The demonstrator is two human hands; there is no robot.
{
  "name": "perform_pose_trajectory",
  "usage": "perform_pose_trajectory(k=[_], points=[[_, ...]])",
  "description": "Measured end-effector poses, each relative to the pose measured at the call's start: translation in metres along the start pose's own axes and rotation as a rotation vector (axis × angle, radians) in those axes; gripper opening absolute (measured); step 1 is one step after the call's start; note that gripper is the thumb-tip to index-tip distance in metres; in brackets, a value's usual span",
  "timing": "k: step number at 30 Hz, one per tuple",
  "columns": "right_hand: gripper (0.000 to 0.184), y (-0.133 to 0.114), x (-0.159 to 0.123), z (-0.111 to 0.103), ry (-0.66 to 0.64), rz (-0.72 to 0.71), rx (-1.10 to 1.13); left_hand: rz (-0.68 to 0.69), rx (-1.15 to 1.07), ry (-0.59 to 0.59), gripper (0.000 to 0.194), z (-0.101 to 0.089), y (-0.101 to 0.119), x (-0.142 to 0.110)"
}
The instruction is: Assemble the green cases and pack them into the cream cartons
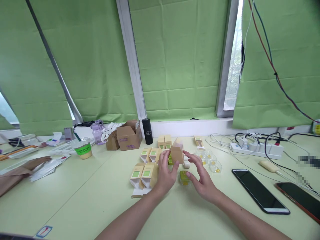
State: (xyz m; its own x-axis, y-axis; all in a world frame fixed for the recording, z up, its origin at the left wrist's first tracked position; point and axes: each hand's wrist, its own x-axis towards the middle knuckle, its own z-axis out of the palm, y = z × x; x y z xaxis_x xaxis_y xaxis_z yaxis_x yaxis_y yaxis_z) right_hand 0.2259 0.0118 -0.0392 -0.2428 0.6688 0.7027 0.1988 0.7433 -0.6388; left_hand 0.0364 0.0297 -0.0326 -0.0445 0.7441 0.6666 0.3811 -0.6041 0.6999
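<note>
A small brown cardboard box [177, 155] with its top flaps raised is held up by my left hand [165, 175], thumb at its lower front. My right hand [203, 178] is at the box's right side with fingers spread; its index fingertip is close to the box, and I cannot tell if it touches. Below the box, near my right thumb, stands a small clear container with a green top [184, 177]. To the left are several cream boxes with green labels [149, 171], some with open flaps. A white rounded object [186, 162] is partly hidden behind my hands.
Several clear plastic cups [215, 166] lie to the right. Further right are a phone [260, 190], another phone [301, 196] and a power strip [257, 150] with cables. A black bottle [147, 132], a carton [128, 137] and a drink cup [83, 149] stand at the back left.
</note>
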Motion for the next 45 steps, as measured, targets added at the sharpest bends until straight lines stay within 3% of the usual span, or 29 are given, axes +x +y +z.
perform_pose_trajectory(k=[8,12,17,24,28,33,37,41,45], points=[[0.047,0.001,-0.001,-0.001,-0.08,-0.035,-0.069,-0.134,-0.055,0.002,0.043,-0.003,0.002,0.009],[0.041,0.005,0.001,-0.005,-0.14,-0.093,-0.27,-0.182,-0.116,0.015,0.044,-0.005,-0.005,0.011],[0.037,0.003,0.004,-0.009,-0.28,0.004,-0.58,-0.243,-0.103,-0.023,0.041,-0.008,-0.015,0.011],[0.028,0.005,0.009,-0.013,-0.353,0.047,-0.72,-0.259,-0.077,-0.047,0.045,-0.007,-0.015,0.012],[0.025,0.013,0.013,-0.021,-0.266,0.094,-0.746,-0.258,-0.082,-0.052,0.046,-0.006,-0.012,0.011],[0.028,0.03,0.015,-0.031,0.025,0.118,-0.633,-0.249,0.188,-0.128,0.041,-0.005,-0.005,0.004],[0.031,0.04,0.017,-0.034,0.219,0.128,-0.519,-0.276,0.351,-0.233,0.048,-0.003,0.003,-0.002],[0.034,0.044,0.017,-0.036,0.296,0.144,-0.456,-0.272,0.377,-0.36,0.053,-0.002,0.011,-0.003],[0.036,0.044,0.018,-0.037,0.332,0.147,-0.424,-0.281,0.343,-0.39,0.056,-0.003,0.017,-0.004]])
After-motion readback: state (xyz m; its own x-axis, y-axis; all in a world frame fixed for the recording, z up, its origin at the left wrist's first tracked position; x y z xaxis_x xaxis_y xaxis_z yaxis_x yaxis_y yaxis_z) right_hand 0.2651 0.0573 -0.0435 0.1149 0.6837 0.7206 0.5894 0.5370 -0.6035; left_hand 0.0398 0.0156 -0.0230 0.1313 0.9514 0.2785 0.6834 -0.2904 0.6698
